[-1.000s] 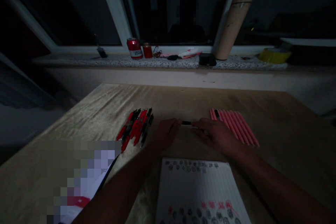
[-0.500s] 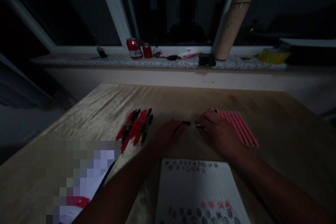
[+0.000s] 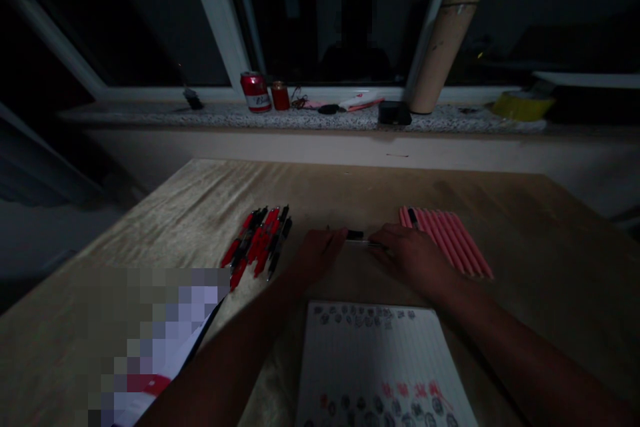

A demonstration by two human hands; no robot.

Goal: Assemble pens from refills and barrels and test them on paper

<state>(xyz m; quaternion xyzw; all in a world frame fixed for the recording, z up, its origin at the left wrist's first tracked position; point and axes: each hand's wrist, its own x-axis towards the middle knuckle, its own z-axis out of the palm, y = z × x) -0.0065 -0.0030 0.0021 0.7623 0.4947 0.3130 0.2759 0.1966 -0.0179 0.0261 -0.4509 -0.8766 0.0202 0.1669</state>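
Over the middle of the table, my left hand [image 3: 323,247] is closed on a pen [image 3: 355,235], whose black end sticks out to the right past the fingertips. Just below that black end, a thin pale piece spans the gap to my right hand [image 3: 400,247]. The fingers of my right hand pinch a slim dark pen part at its other end. How the pieces join is too dark to make out. Left of my hands lies a group of red and black pens [image 3: 257,243]. Close by my right hand is a row of pink pencils [image 3: 450,240] with a black-ended item among them.
A lined notebook [image 3: 375,353] with dark and red marks lies in front of me. At lower left is a partly blurred-out white and red item [image 3: 155,383]. A red can [image 3: 256,92], a small red jar [image 3: 281,96], a tall tube [image 3: 447,47] and yellow tape [image 3: 523,107] stand on the windowsill.
Half a second ago a gap showed between the pieces in my two hands. My right hand has since moved left and down, bringing them together and uncovering the black-ended item among the pencils.
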